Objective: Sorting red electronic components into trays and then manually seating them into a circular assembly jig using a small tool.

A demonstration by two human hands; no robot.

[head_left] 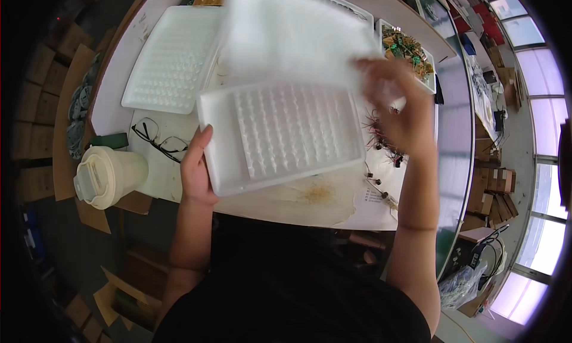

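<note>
My left hand [198,167] grips the left side of a white plastic tray [292,134], thumb over its rim. The tray is tilted above the table, and rows of small ridged pockets run across it, with no parts visible in them. Beyond it, a second white tray [292,36] is smeared by motion. My right hand [393,102], also blurred, is closed at that tray's right corner; its exact finger placement is unclear. Right of the held tray, small dark components with reddish wires [381,134] lie on the table near my right forearm.
Another white pocketed tray [173,63] rests at the far left. Black-framed glasses [158,142] lie near a cream lidded container [113,173]. At the far right, a white bin [411,51] holds green and copper-coloured parts. Cardboard boxes [128,283] stand below left. Brownish powder [317,192] marks the table's front.
</note>
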